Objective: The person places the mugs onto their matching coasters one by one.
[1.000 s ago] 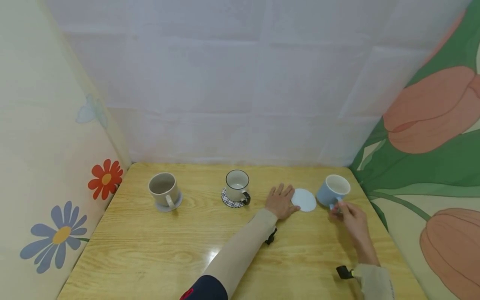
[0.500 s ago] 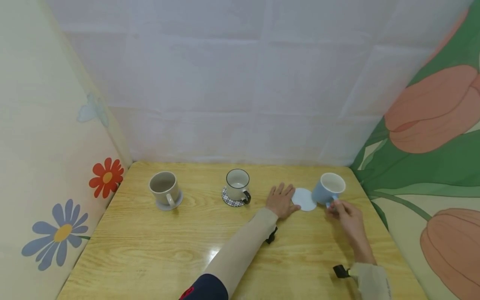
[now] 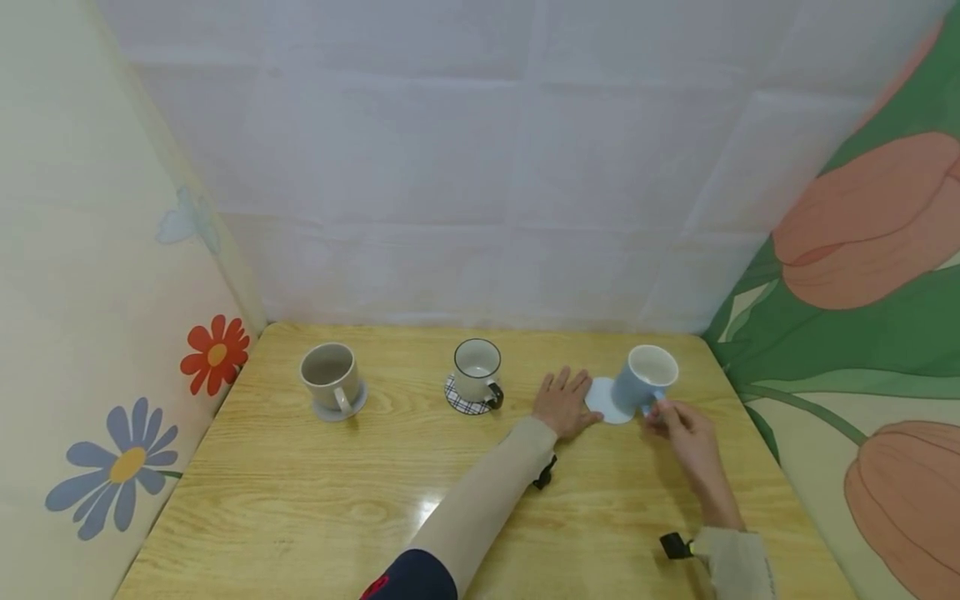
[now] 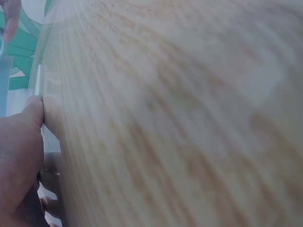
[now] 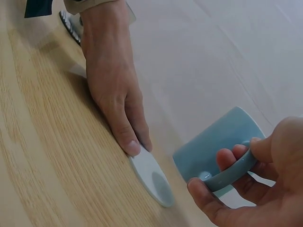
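Observation:
My right hand grips the light blue mug by its handle, thumb and fingers curled round it in the right wrist view. The mug's lower part overlaps the right side of a round pale coaster in the head view; in the right wrist view a gap shows between mug base and coaster. My left hand lies on the table with straight, spread fingers, its thumb touching the coaster's left edge. At the left of the left wrist view, that hand rests along the wooden surface.
To the left, a white mug with a dark rim stands on a checked coaster. Farther left, a beige mug stands on a grey coaster. A white cloth backdrop hangs behind the wooden table.
My right hand has moved left with the blue mug, bringing it from beside the pale coaster to over its right side. My left hand has stayed in place.

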`<action>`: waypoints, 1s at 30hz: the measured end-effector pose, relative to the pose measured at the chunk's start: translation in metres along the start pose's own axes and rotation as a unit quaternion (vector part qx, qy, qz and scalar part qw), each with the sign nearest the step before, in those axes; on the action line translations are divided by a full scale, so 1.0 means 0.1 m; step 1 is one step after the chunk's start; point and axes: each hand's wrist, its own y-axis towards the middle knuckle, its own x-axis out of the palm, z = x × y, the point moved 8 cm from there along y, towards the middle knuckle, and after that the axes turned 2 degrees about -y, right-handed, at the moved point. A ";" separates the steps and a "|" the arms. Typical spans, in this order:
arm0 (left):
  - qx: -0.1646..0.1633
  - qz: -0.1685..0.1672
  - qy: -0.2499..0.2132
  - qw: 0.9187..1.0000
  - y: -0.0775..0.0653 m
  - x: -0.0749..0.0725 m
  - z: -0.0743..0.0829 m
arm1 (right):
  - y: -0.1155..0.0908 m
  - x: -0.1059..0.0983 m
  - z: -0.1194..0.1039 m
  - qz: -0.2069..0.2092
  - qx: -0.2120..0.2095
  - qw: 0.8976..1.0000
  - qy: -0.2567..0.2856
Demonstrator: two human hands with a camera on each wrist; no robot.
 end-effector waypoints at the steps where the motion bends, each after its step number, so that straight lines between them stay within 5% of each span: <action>1: 0.000 -0.001 -0.001 1.000 0.01 0.01 0.00 | 0.00 0.01 -0.01 -0.001 -0.002 1.000 0.002; 16: -0.001 0.009 -0.003 1.000 0.04 0.06 -0.01 | 0.00 0.15 -0.08 -0.028 -0.021 0.999 0.011; 30: 0.001 0.018 0.015 1.000 -0.04 -0.04 0.02 | 0.02 0.23 0.01 -0.047 -0.018 0.999 0.015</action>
